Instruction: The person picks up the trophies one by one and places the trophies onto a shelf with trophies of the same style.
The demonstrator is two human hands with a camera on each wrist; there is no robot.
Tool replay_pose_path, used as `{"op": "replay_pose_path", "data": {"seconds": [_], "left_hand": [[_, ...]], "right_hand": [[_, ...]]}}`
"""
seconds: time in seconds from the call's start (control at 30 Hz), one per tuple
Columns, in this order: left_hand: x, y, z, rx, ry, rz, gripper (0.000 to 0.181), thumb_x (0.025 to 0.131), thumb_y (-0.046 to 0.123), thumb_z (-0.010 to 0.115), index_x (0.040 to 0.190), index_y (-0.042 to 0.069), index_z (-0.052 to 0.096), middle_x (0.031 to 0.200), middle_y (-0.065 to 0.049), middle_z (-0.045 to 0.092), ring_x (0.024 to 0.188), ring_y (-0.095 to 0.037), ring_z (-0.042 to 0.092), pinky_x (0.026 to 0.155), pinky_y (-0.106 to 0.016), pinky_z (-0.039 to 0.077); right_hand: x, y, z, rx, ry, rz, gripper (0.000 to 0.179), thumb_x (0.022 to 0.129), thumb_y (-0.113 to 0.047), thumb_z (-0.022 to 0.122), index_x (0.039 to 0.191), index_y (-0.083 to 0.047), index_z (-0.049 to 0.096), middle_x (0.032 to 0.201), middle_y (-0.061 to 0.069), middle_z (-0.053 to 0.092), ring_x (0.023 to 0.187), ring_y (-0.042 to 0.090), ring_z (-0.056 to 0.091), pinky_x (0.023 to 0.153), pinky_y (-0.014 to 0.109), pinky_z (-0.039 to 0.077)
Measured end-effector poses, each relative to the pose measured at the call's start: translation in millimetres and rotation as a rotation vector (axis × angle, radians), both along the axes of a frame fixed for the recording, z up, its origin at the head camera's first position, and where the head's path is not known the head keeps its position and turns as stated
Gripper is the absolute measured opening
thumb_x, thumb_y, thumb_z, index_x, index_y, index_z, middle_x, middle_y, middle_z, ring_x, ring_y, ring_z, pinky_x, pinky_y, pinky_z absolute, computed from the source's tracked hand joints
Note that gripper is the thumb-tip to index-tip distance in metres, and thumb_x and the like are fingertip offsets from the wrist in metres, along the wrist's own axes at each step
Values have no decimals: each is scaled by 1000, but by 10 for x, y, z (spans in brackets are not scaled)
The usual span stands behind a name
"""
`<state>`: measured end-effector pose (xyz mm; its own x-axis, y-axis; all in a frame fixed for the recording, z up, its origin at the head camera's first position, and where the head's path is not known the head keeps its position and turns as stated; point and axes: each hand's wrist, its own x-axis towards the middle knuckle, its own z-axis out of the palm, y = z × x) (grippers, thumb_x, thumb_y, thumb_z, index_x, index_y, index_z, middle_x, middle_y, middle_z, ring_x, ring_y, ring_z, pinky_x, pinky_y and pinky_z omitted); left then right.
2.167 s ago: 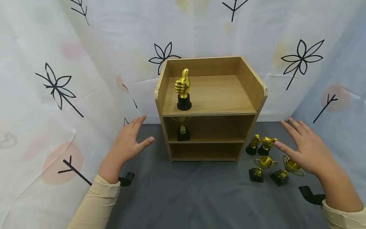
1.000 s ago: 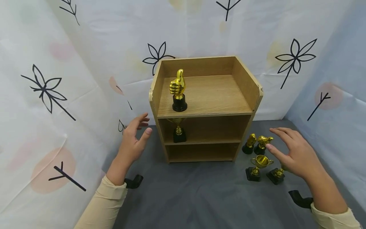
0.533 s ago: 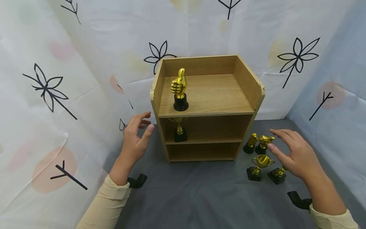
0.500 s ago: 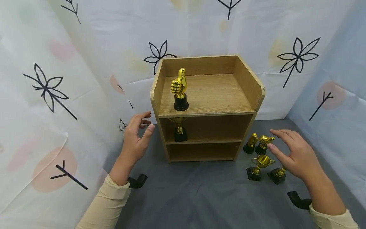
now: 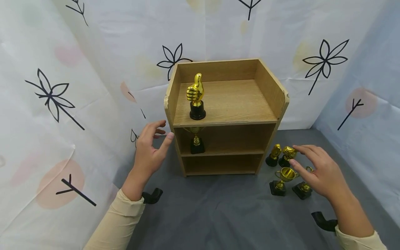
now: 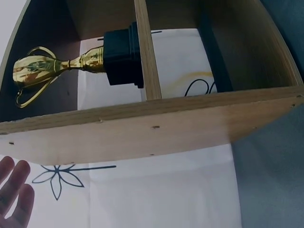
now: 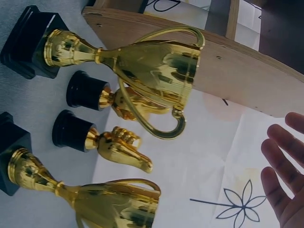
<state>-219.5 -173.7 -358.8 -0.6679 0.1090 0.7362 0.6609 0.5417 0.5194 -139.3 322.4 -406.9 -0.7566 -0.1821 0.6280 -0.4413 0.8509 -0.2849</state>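
My left hand [image 5: 149,152] hovers beside the left wall of a wooden shelf unit [image 5: 237,100], fingers bent a little, holding nothing. Its fingers [image 6: 19,194] also show at the corner of the left wrist view. A gold thumbs-up trophy [image 5: 197,95] stands on the top board, and a gold cup trophy [image 6: 40,71] on the middle one. My right hand [image 5: 322,173], relaxed and holding nothing, is over the group at right: two thumbs-up trophies, a left one [image 5: 274,156] and a right one [image 5: 286,158], plus a front cup [image 7: 156,66] and another cup [image 5: 302,190], partly hidden by the hand.
Grey cloth [image 5: 212,215] covers the table. A pale patterned curtain [image 5: 109,52] hangs behind and at both sides. Black curved pieces stick out at the left wrist [image 5: 152,196] and the right wrist [image 5: 325,221].
My right hand has moved left and its fingertips now overlap the right thumbs-up trophy. The left hand has shifted slightly right, with fingers more bent. The trophies stay in place.
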Motion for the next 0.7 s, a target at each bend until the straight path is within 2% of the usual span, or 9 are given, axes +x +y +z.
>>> {"op": "replay_pose_path", "data": {"seconds": [0.07,0.23,0.4,0.7], "left_hand": [[-11,11,-4,-11,-1,4,45,101,30,70,139,7,65,127,-13,69,105,-32,72,90,-47,55],[-19,31,-38,-33,-7,17,45,99,27,72,139,9,65,128,-14,68,105,-30,71,89,-51,56],[-24,61,-81,-55,1,27,45,98,26,75,138,8,64,127,-16,68,104,-30,71,88,-53,56],[-46,113,-128,-37,34,40,45,96,23,77,136,6,66,123,-15,70,99,-30,71,85,-52,56]], "right_hand": [[5,0,-12,3,1,-2,49,88,-17,84,134,-7,70,124,13,71,115,35,62,93,47,43],[34,-11,-49,0,-21,-8,48,89,-19,84,133,-5,70,123,16,70,114,38,62,89,57,45],[34,-24,-108,-11,-41,-9,46,89,-19,84,131,-5,70,123,16,70,115,38,62,90,59,45],[82,-47,-195,-11,-60,-17,49,86,-16,86,131,-4,70,123,15,70,116,37,62,91,59,47]]}}
